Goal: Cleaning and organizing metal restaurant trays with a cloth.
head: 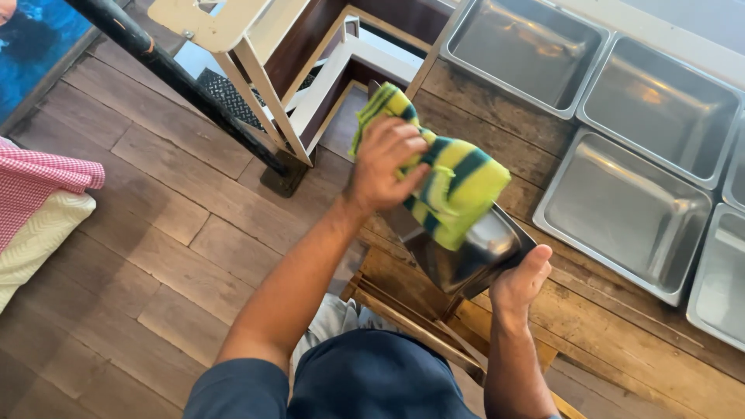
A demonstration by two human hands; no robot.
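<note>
Partly hidden under a yellow-and-green striped cloth (pixel 446 182), a steel pan (pixel 469 252) is tilted up off the wooden tabletop (pixel 481 132) between the two hands. The left hand (pixel 384 163) is closed on the cloth, fingers bunched into its folds, and presses it against the upper side of the pan. The right hand (pixel 518 281) grips the pan's lower corner; its thumb lies along the rim, while the fingers are out of sight behind the metal. How deep the pan is cannot be made out, since the cloth covers most of it and only a shiny curved corner shows.

Beyond the right hand, four more steel trays (pixel 621 206) lie flat and close together on the tabletop; two of them are cut off by the picture's right edge. Just beyond the left hand stands a white frame (pixel 268 85) with a dark slanted pole (pixel 178 74) beside it, both cut off at the top. Well away on the left-hand side, a red checked fabric (pixel 39 182) lies over a cream one, cut by the picture's edge.

Bare boards lie between the right hand and the nearest tray. On the floor (pixel 140 233) left of the left forearm there is broad open space.
</note>
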